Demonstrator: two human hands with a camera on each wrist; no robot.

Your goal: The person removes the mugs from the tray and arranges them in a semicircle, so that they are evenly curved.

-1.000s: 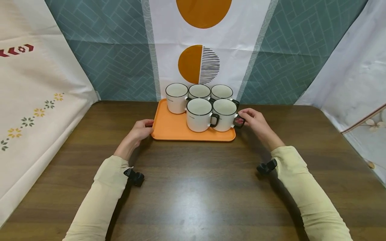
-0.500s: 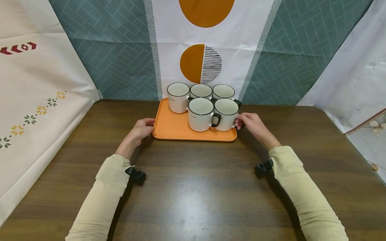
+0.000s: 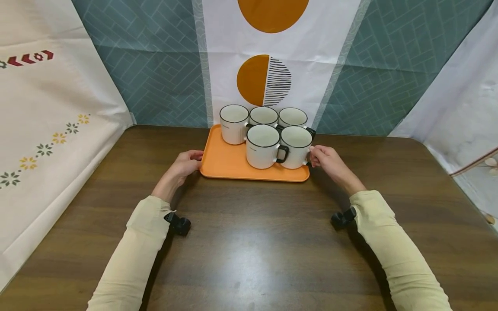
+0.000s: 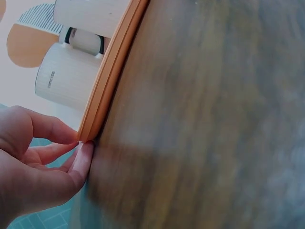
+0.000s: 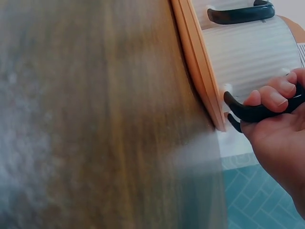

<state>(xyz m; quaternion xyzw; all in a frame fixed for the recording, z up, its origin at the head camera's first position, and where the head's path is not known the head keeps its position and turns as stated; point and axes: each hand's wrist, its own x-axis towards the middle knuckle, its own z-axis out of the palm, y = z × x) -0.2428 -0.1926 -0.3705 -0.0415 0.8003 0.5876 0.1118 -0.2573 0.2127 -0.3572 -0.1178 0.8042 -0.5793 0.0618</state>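
Note:
White mugs with black rims and black handles stand upright on an orange tray, three behind and two in front. At the tray's left side, my left hand pinches the edge near the front corner; thumb and fingers meet the rim in the left wrist view. My right hand holds the front right mug by its handle, fingers curled round it. Beside that mug stands the front left mug, its handle pointing right. The tray's right edge is partly hidden behind the right hand's mug.
The brown wooden table stretches in front of the tray. Close behind the mugs hangs a green and white cloth with orange circles. White cloths hang at the left and right sides.
My right hand's fingers have closed round the front right mug's handle, which showed more a second ago. The left hand keeps its place on the tray. The head view has shifted slightly.

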